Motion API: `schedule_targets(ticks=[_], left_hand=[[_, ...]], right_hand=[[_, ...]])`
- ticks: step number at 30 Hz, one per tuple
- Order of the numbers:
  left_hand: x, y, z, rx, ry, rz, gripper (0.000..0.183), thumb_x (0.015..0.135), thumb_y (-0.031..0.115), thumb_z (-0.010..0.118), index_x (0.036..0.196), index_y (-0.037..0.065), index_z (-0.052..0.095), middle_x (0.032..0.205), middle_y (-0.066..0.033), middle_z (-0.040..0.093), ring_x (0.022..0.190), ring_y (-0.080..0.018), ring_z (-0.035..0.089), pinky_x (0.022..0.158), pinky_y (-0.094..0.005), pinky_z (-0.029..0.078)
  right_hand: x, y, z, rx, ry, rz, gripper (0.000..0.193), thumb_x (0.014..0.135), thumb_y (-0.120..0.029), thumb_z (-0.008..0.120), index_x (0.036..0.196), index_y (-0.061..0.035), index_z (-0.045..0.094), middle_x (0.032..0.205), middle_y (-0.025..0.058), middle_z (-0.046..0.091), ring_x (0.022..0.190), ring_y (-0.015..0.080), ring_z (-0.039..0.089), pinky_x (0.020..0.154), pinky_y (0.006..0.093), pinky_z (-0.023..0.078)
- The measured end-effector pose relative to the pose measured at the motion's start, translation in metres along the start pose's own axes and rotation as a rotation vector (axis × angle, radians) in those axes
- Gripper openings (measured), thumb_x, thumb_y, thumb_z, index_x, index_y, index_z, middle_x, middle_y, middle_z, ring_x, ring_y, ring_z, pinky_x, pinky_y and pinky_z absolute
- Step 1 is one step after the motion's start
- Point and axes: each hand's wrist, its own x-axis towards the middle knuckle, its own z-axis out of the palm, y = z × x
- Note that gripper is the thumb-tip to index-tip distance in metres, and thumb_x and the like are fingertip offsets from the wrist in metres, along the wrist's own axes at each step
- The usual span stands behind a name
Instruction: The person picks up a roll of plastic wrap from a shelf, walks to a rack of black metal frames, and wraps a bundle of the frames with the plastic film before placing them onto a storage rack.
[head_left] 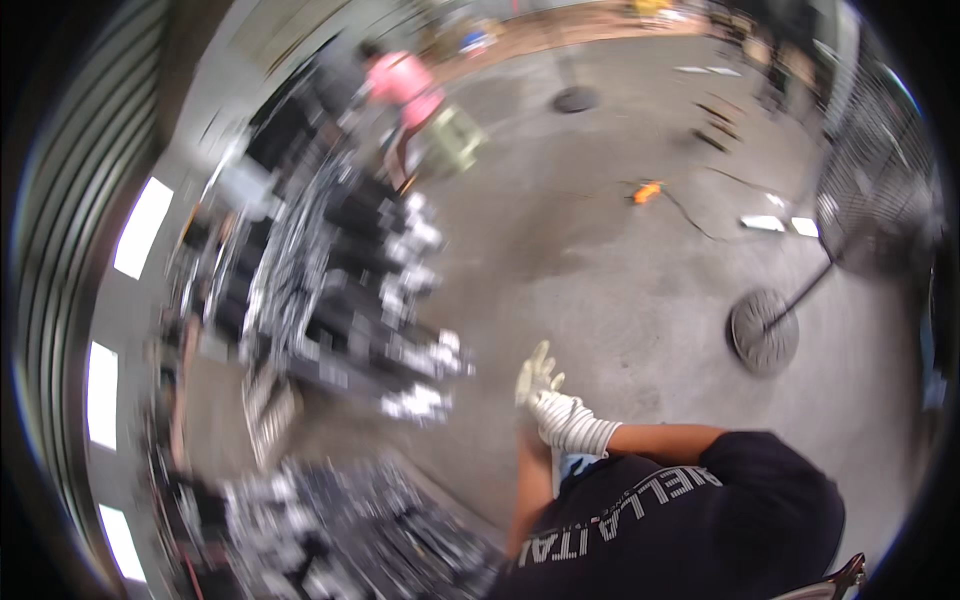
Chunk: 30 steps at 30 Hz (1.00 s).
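Note:
Both my hands are together in front of my body, a little right of the middle of the view. My left hand (540, 368) is in a pale work glove, its fingers stretched upward and apart; my bare left forearm rises below it. From the right comes my right hand (548, 400), gloved too, with a white striped knit cuff (577, 424) around the wrist. It overlaps my left hand near the wrist. Blur and overlap hide its fingers. I see no tool or part in either hand.
Stacks of dark and silvery long pieces (330, 270) with pale ends stand left; another pile (360, 530) lies lower left. A pedestal fan's round base (764, 332) stands right. An orange object (648, 191) with a cord lies on the floor. Someone in pink (403, 84) bends at the far stacks.

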Motion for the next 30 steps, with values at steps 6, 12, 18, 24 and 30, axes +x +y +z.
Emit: schedule_targets(ticks=[6,12,18,24,30], left_hand=[[0.103,0.054,-0.054,0.040,-0.014,-0.127,0.056,0.092,0.040,0.027,0.135,0.005,0.026,0.143,-0.0101,0.022,0.132,-0.0308,0.015,0.105,-0.0483,0.011],[0.197,0.097,-0.101,0.170,-0.132,-0.121,0.057,0.091,0.041,0.029,0.135,0.006,0.026,0.143,-0.0086,0.021,0.131,-0.0293,0.016,0.105,-0.0479,0.012],[0.283,0.106,-0.134,0.472,-0.251,-0.115,0.058,0.090,0.043,0.031,0.135,0.007,0.026,0.144,-0.0071,0.020,0.131,-0.0277,0.016,0.105,-0.0475,0.013],[0.400,0.122,-0.147,0.619,-0.327,-0.096,0.059,0.089,0.044,0.033,0.136,0.007,0.027,0.144,-0.0056,0.018,0.131,-0.0262,0.016,0.105,-0.0472,0.014],[0.532,0.166,-0.109,-0.504,-0.433,-0.083,0.056,0.090,0.040,0.031,0.136,0.008,0.026,0.145,-0.0046,0.016,0.132,-0.0251,0.017,0.106,-0.0468,0.012]], right_hand=[[0.099,-0.015,-0.041,0.131,0.009,0.256,0.035,0.064,-0.005,0.051,0.099,-0.0065,0.053,0.086,0.0192,0.061,0.084,0.0329,0.060,0.071,0.0406,0.047],[0.202,-0.029,-0.060,0.108,0.183,0.104,0.025,0.062,-0.006,0.052,0.086,-0.0108,0.057,0.076,0.0139,0.061,0.078,0.0328,0.059,0.065,0.0405,0.045],[0.292,0.001,-0.065,0.042,0.221,0.141,0.024,0.060,-0.005,0.052,0.082,-0.0128,0.057,0.071,0.0122,0.060,0.074,0.0320,0.060,0.062,0.0407,0.045],[0.380,0.048,-0.116,0.081,0.230,0.150,0.026,0.060,-0.007,0.053,0.084,-0.0152,0.057,0.073,0.0117,0.061,0.074,0.0308,0.060,0.063,0.0415,0.046],[0.465,0.114,-0.199,0.280,0.335,0.127,0.024,0.073,-0.020,0.059,0.096,-0.0120,0.058,0.084,0.0099,0.061,0.077,0.0225,0.059,0.072,0.0314,0.046]])
